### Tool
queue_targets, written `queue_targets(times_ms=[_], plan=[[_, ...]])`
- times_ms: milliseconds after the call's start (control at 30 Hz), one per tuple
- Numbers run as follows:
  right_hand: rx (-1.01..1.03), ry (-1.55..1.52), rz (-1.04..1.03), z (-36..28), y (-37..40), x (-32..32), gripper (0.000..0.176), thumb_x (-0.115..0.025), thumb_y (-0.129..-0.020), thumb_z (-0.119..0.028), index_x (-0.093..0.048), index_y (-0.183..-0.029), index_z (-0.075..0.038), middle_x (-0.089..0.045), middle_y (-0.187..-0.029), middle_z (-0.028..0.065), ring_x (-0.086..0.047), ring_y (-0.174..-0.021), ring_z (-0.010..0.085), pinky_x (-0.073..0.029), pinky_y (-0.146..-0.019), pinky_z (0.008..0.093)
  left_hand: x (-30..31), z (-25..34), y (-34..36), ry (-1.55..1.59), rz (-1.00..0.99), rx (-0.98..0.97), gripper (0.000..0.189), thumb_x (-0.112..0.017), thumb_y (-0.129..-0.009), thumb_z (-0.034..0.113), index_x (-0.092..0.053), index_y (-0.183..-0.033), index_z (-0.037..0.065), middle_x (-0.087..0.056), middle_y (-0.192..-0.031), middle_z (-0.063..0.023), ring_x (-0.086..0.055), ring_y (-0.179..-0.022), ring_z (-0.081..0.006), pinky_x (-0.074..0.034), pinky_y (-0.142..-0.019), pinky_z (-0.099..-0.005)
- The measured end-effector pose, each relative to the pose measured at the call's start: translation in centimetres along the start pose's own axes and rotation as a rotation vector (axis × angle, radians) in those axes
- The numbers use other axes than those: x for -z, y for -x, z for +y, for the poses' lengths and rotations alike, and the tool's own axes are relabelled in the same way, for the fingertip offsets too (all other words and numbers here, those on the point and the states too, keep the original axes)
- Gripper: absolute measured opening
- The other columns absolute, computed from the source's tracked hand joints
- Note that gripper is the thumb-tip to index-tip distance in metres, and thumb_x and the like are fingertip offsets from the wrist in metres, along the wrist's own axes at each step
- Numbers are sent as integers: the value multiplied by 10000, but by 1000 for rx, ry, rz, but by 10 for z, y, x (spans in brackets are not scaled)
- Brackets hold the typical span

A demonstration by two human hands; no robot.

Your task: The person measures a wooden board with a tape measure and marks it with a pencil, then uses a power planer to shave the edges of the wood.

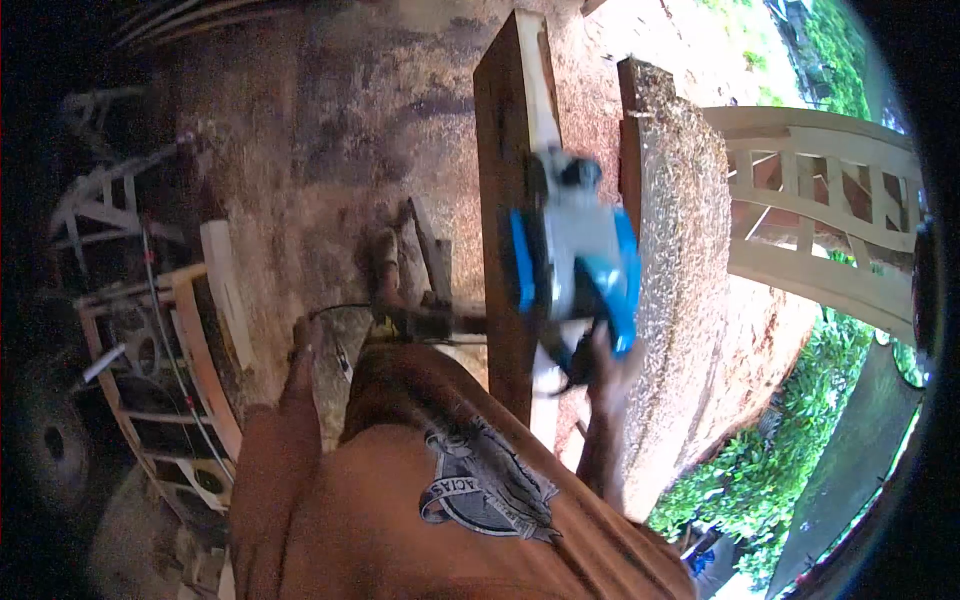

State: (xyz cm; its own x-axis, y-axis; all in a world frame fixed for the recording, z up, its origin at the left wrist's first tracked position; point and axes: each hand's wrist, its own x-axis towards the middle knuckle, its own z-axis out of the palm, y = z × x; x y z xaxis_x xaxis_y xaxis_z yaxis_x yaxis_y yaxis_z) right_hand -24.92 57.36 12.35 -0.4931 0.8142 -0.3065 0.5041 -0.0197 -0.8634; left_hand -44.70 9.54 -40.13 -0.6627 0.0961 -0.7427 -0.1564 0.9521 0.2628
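Observation:
A blue and grey electric planer (585,245), blurred by motion, sits on a long wooden beam (503,200). My right hand (608,370) is closed around the planer's rear handle, with the fingers partly smeared. Off to the left, my left hand (303,338) hangs low beside my body, apart from the beam. A thin black cord (340,307) runs out of its fingers, which look closed on it, though they are small and dark here.
Right of the beam stands another timber surface (680,230) covered in shavings. A slatted wooden frame (820,190) lies beyond it. More wooden frames (150,370) lean at the left, near a pale board (226,290). Shavings litter the ground (400,120).

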Motion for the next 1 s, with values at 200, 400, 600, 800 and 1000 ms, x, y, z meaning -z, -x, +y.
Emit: queue_targets(times_ms=[200, 400, 600, 800, 1000], plan=[[-140, -76, 21, 71, 166, 53, 356, -760, -821, -317, -622, -860, 8, -545, -648, -19, -486, -567, 77, -387, -490, 265, 23, 79, 74, 259, -180, -64, 530, -467, -1011, 477, -724, -1051, 14, -706, -894, -256, -686, -882, -397, -524, -781, -495], [-69, -23, -14, 59, 128, 43, 359, -730, -850, -341, -606, -815, -6, -559, -638, -2, -490, -572, 85, -393, -496, 261, -43, 57, 59, -139, 43, -255, 521, -496, -1005, 466, -716, -1038, -5, -706, -907, -236, -659, -916, -445, -512, -776, -513], [-4, 19, -35, 14, 43, 13, 348, -703, -905, -334, -618, -858, 0, -616, -699, 23, -568, -657, 111, -461, -584, 283, -48, 32, 58, 109, 160, -364, 485, -510, -1002, 430, -671, -1130, -9, -703, -1002, -234, -664, -992, -405, -508, -808, -510], [147, -34, -68, -24, -70, -30, 298, -648, -953, -305, -592, -769, -78, -483, -565, -56, -416, -490, 45, -279, -448, 255, -11, 52, 57, 257, -109, -79, 471, -563, -988, 393, -614, -1223, -12, -698, -1030, -243, -685, -948, -368, -513, -818, -493], [388, -7, -3, -74, -192, -78, 324, -690, -949, -325, -639, -736, -87, -516, -574, -55, -443, -503, 47, -325, -459, 256, 27, 97, 54, 63, -70, -97, 503, -551, -987, 430, -600, -1134, -49, -699, -947, -243, -680, -876, -414, -511, -724, -498]])
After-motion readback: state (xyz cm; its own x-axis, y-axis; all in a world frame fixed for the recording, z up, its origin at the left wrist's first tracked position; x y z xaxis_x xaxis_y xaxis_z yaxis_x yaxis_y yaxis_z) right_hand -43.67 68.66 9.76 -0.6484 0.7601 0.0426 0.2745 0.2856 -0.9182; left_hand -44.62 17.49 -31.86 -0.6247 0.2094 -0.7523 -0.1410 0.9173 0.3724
